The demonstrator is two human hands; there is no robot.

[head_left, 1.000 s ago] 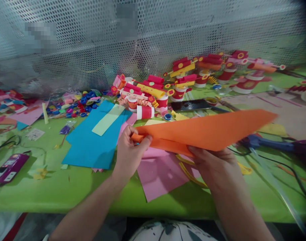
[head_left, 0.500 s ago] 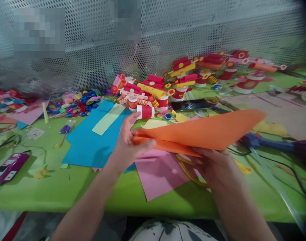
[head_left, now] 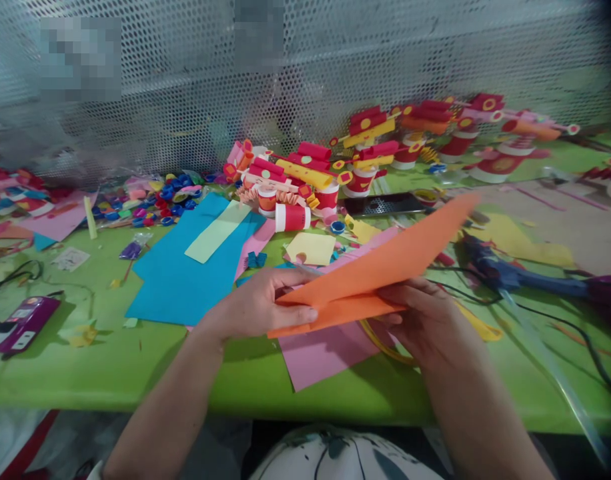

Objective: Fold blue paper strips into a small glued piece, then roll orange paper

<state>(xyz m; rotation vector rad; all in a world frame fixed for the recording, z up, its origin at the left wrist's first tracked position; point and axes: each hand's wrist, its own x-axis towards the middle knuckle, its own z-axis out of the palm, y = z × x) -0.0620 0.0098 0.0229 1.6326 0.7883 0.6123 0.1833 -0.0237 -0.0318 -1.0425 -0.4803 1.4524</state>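
Observation:
Both hands hold a folded sheet of orange paper (head_left: 380, 257) above the table's front part. My left hand (head_left: 258, 303) grips its left end, thumb on the lower flap and fingers behind. My right hand (head_left: 425, 320) pinches the lower flap near its right end, with some fingers hidden underneath. The larger upper flap stands up and slants toward the right. Beneath the orange paper lies a pink sheet (head_left: 315, 370), with a yellow strip (head_left: 385, 350) near my right hand. Blue sheets (head_left: 180, 283) with a pale green strip (head_left: 218, 232) on top lie left of my hands.
Several red paper cups with rolled-paper pieces (head_left: 363, 180) stand along the perforated metal screen (head_left: 185, 100). One red cup (head_left: 293, 218) lies on its side. A blue glue gun (head_left: 525, 277) and its cord are at right. Colourful bottle caps (head_left: 170, 200) and a purple device (head_left: 23, 323) are at left.
My left hand has come lower, its fingers now closed behind the orange paper. The paper's left end has dropped toward me, and the upper flap's tip has shifted left and up.

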